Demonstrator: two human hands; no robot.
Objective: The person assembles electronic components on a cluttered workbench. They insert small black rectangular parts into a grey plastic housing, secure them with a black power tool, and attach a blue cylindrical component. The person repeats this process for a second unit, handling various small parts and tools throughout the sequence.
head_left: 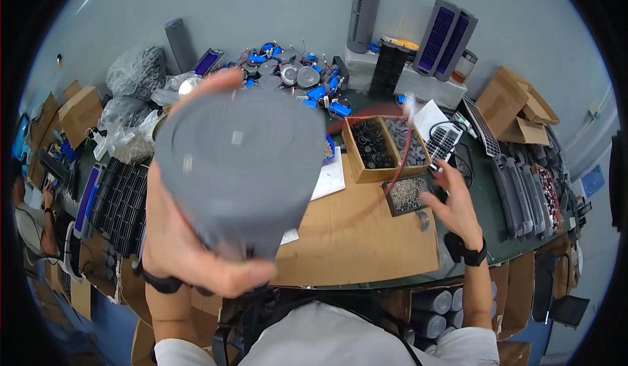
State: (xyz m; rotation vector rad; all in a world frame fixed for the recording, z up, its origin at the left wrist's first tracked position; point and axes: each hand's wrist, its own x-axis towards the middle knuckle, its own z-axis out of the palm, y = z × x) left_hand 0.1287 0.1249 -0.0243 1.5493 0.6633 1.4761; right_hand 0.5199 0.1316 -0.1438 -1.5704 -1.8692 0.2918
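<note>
Cylinder (pixel 242 150) inside left grip (pixel 171 242), digits (pixel 229 276) at far and near sides

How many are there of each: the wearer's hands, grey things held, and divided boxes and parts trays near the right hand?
Hands (left hand, right hand): 2
Grey cylinder: 1
Divided box: 1
Parts tray: 1
Total: 5

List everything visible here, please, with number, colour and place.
Round part: one, grey, centre left
Table: one, dark green, middle
Cardboard sheet: one, brown, on table
Divided box: one, tan, centre right
Parts tray: one, dark, near box
Component pile: one, grey and blue, rear
Slatted units: two, grey and purple, rear right
Plastic bags: several, clear, rear left
Cylinders: several, grey, below table
Person: one, pale top, left edge
Left hand: one, black wristband, around round part
Right hand: one, black wristband, beside parts tray
</note>
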